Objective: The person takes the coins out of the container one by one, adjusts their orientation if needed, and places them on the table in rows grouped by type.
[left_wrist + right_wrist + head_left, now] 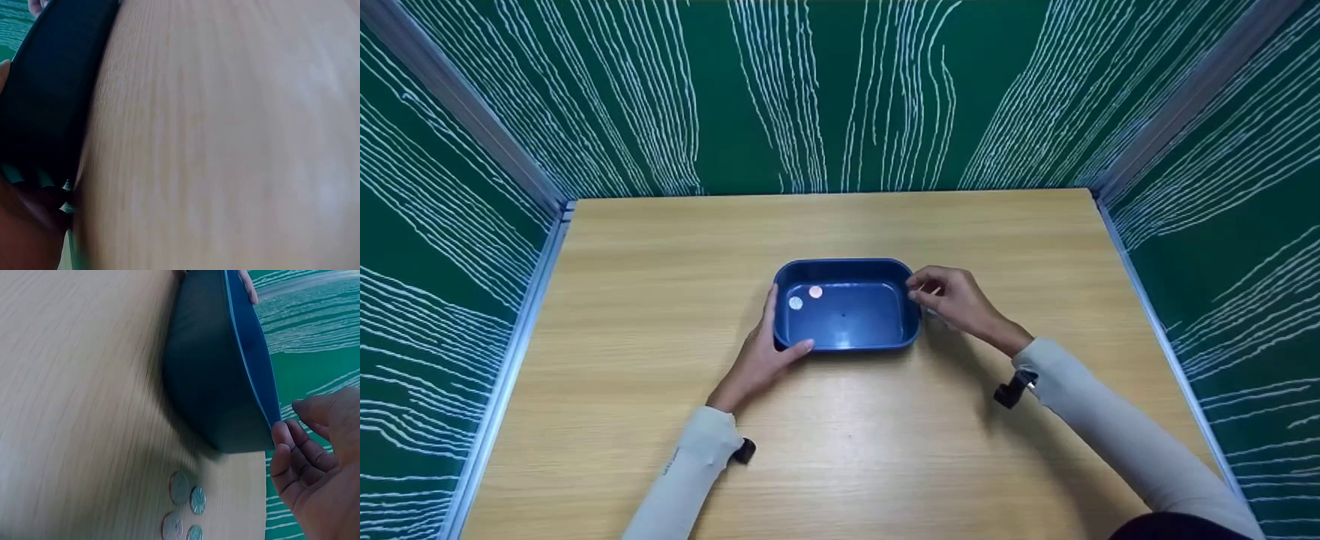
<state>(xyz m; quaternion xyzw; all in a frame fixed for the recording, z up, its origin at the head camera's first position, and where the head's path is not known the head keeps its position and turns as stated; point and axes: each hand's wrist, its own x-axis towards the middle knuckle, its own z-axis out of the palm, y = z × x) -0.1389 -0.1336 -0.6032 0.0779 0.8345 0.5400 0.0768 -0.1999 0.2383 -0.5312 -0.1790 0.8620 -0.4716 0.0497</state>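
A blue rectangular plastic bin [844, 345] with rounded corners sits on the table. Inside, near its left end, lie a silvery coin [796, 303] and a pinkish coin [815, 292]. My left hand [765, 352] grips the bin's left end, thumb over the front rim and fingers along the outer side. At the right rim is my right hand [952, 300], fingers loosely bent, thumb and forefinger apart; no coin shows between them. Several coins [179, 488] lie on the table beside the bin's right end, below the right hand, mostly hidden from the head view.
The wooden table [660, 255] extends around the bin. Green panels [840, 97] with wavy white lines enclose its back and sides, with metal posts at the back corners. Small black wrist cameras [1011, 390] hang from both grey sleeves [1117, 435].
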